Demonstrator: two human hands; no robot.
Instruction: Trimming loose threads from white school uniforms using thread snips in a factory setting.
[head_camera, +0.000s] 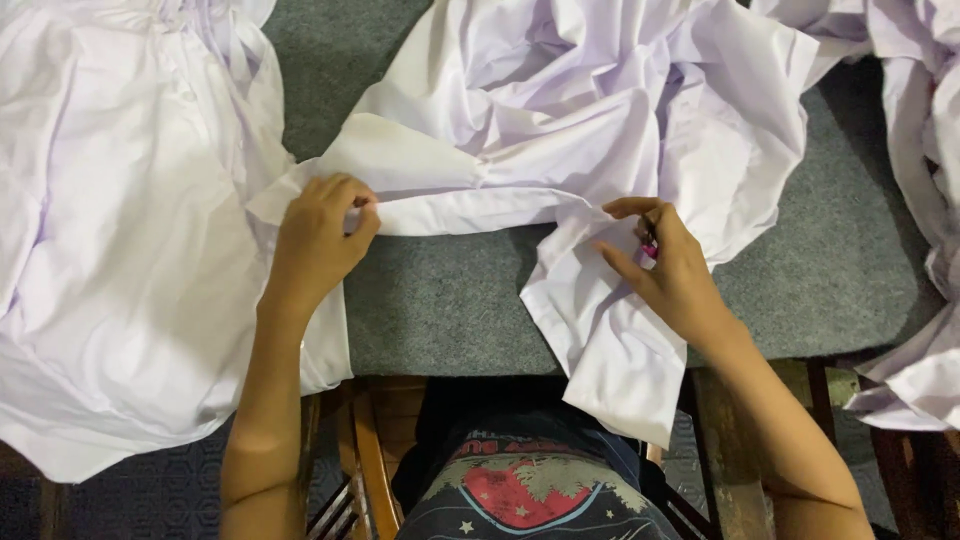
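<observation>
A white garment (560, 130) lies crumpled across a grey felt-covered table (440, 300). My left hand (320, 240) pinches a stretched strip of that garment near its left end. My right hand (665, 265) grips the cloth at the strip's other end, where a fold hangs over the table's front edge. A small pink object (650, 250) shows between the right hand's fingers; what it is cannot be told.
A second pile of white cloth (110, 230) covers the table's left side and hangs over the edge. More white fabric (925, 180) lies at the right. Wooden chair parts (370, 450) and my lap show below the table edge.
</observation>
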